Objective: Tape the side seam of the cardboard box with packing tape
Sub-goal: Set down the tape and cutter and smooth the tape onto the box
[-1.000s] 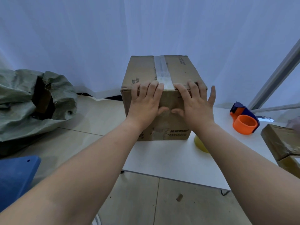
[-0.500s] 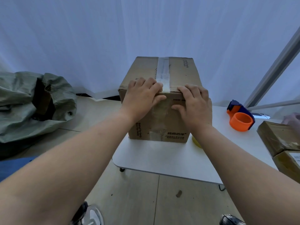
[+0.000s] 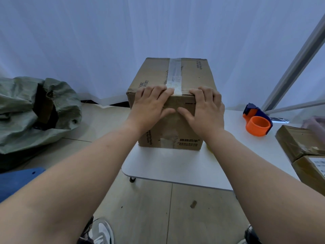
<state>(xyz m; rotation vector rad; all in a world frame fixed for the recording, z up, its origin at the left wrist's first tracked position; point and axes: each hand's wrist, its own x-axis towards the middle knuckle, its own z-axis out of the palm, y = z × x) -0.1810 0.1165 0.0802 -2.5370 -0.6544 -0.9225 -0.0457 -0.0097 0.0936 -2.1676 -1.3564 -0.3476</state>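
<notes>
The box (image 3: 173,95) sits at the near left corner of a white table (image 3: 175,166), a strip of clear tape (image 3: 174,74) running down the middle of its top. Both hands are flat and spread, not gripping anything: left hand (image 3: 151,106) and right hand (image 3: 204,110) press on the near face, fingers hooked over the top edge either side of the tape. An orange dispenser (image 3: 257,123) lies off to the right on the table.
</notes>
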